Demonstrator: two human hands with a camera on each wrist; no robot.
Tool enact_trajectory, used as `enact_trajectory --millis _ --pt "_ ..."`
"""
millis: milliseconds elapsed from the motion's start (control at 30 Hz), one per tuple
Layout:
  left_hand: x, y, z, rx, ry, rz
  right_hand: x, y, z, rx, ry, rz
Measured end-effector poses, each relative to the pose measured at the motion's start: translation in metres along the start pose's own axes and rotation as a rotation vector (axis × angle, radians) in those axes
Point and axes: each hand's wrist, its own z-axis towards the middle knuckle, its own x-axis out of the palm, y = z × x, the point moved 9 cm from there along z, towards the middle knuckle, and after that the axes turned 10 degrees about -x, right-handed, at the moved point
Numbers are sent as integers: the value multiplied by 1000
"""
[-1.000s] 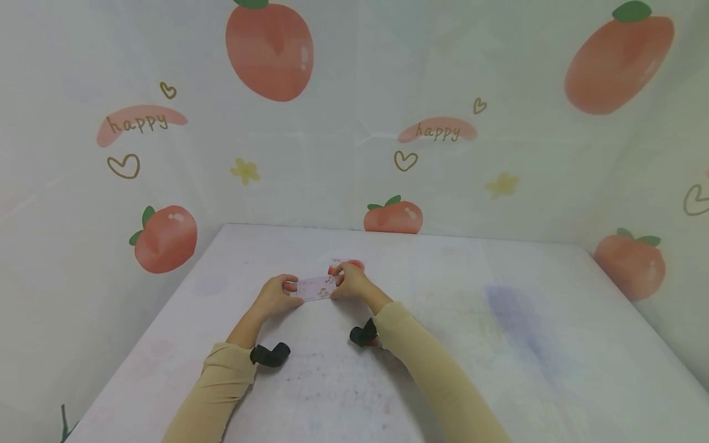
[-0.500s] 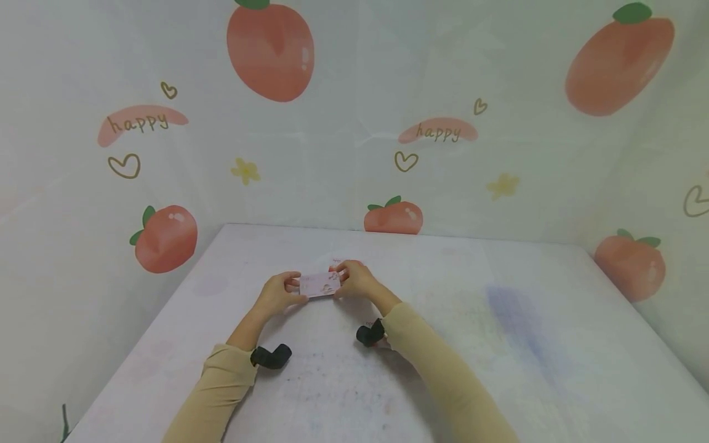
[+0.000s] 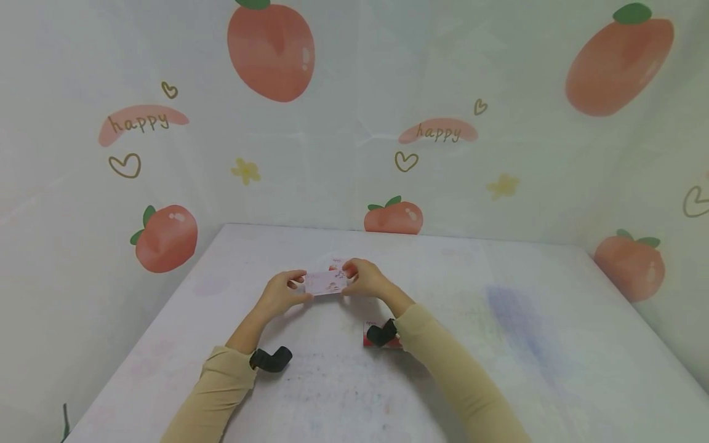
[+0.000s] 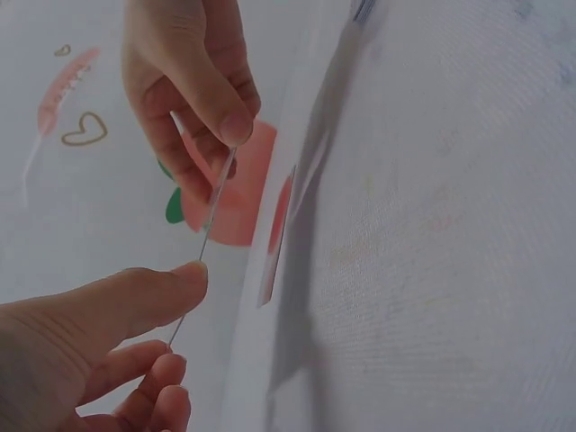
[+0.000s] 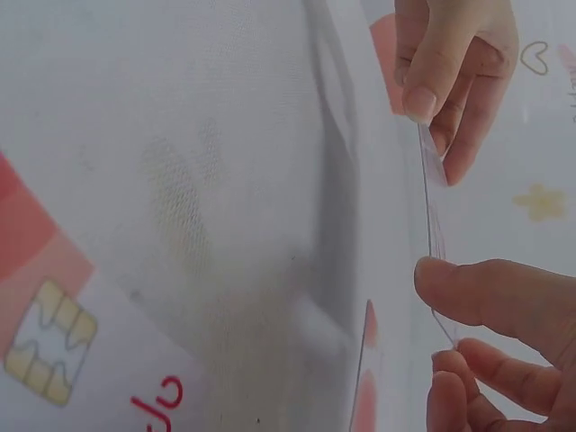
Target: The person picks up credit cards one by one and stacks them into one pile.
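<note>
A thin pale pink card (image 3: 325,282) with small printed figures is held above the white table by both hands. My left hand (image 3: 280,294) pinches its left end, the thumb along the lower edge and fingers at the upper one. At its right end my right hand (image 3: 368,279) pinches likewise. In the left wrist view the card (image 4: 211,220) shows edge-on between the left hand (image 4: 117,333) and right hand (image 4: 189,81). The right wrist view shows the card (image 5: 429,207) as a thin, partly see-through strip.
Behind the held card lies a red and white card (image 3: 335,263), partly covered. Another red and white card (image 5: 117,360), with a gold chip print, lies below the right wrist. A black wrist camera (image 3: 382,334) overlaps it in the head view. A fruit-printed cloth (image 3: 332,141) hangs behind.
Both hands have moved a little to the right and slightly farther away with the card between them. More of the card below my right wrist has come into view.
</note>
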Motion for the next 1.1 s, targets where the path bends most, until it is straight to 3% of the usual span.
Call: enact_trajectory --millis 333,600,733,1100 --pt "1 -7 -4 67 -17 -19 -5 -4 -8 -6 3 34" --pt "7 -15 -9 139 10 -45 -7 -9 -16 51 24 36" --pt "10 -17 -11 142 27 -66 -7 -15 -19 63 27 37" --pt "20 -21 -14 148 52 -61 -15 -10 -31 -31 23 -23"
